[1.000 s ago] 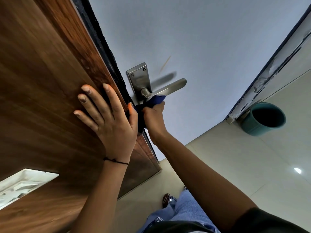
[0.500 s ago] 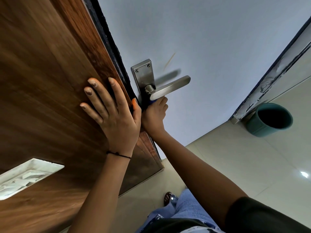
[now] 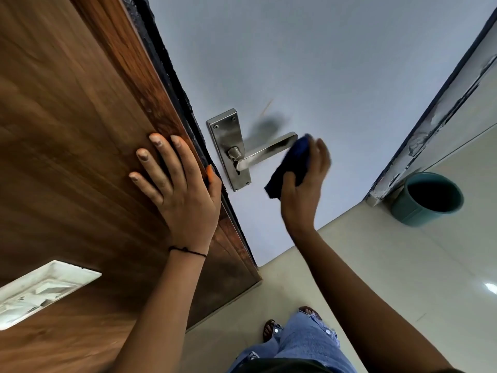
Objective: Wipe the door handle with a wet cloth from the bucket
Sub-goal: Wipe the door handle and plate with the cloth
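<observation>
one cloth (image 3: 291, 168) in right hand (image 3: 304, 184) touches one door handle (image 3: 266, 152).

Left hand (image 3: 177, 189) flat on door (image 3: 67, 130), handle (image 3: 265, 152) to its right, bucket (image 3: 427, 199) far right on floor (image 3: 390, 265)

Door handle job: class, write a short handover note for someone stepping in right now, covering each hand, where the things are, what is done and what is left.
Left hand: open, flat on the wooden door, steadying it; holds nothing.
Right hand: grip shut on the blue cloth, pressed at the free end of the door handle.
Bucket: teal, on the floor to the right, by the door frame.
Done: cloth fetched, wiping under way at the lever's outer end.
Left: how much is already wiped cannot be told; probably go over the lever up to the backplate, then finish.
</observation>
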{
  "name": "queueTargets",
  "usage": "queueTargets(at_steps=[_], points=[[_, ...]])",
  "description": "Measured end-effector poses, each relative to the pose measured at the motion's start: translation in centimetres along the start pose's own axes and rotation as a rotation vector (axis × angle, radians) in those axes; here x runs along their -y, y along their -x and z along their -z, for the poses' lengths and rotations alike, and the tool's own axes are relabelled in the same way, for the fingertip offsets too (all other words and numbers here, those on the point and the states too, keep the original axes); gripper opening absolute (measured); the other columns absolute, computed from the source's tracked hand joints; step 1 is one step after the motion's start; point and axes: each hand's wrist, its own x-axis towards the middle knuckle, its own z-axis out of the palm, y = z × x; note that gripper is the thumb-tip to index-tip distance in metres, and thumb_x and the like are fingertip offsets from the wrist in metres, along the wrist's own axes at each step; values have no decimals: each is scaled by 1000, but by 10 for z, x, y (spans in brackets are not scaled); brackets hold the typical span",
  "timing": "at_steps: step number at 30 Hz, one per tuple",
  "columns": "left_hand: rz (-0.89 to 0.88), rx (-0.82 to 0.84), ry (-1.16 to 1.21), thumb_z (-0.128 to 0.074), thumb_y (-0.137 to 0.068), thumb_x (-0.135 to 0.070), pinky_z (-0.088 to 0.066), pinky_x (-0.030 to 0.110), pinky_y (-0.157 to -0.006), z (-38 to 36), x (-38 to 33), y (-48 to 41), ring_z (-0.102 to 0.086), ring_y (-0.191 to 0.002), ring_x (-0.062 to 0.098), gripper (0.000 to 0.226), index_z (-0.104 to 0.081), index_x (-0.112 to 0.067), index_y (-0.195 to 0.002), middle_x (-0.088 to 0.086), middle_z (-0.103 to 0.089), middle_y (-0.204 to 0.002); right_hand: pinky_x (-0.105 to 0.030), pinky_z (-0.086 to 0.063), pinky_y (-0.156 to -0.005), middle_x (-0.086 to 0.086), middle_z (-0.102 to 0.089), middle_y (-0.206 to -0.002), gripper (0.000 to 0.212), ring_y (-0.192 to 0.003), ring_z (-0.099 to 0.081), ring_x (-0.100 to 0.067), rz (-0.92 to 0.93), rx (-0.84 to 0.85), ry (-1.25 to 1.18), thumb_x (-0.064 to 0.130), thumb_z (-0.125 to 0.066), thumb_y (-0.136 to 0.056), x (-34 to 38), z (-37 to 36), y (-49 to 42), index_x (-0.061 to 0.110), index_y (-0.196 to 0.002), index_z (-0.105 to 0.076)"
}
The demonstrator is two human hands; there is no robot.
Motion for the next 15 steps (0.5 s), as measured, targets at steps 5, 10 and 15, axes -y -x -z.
queueTargets(at_steps=[5, 10, 15], points=[[11, -11, 7, -49, -94, -35, -22, 59, -107, -2, 0, 2, -24, -131, 45, 70, -17, -1, -146, 24, -28, -145, -32, -51, -79, -7, -38, -154, 63, -101, -49, -28, 428, 296, 299, 9, -43, -81, 9, -22, 30, 21, -142, -46], [4, 1, 43, -47, -94, -35, -13, 58, -110, -3, 1, 1, -21, -132, 47, 71, -15, -2, -147, 26, -27, -145, -43, -51, -71, -7, -45, -147, 62, -95, -51, -31, 183, 33, 402, -5, -46, -73, -2, -8, -21, 20, -129, -59], [13, 1, 58, -47, -94, -36, -13, 58, -109, -4, 1, 3, -20, -132, 46, 71, -13, -2, -147, 24, -22, -146, -42, -50, -64, -11, -51, -129, 45, -91, -53, -33, 428, 200, 501, 4, -58, -77, 16, -30, 3, 22, -118, -61]])
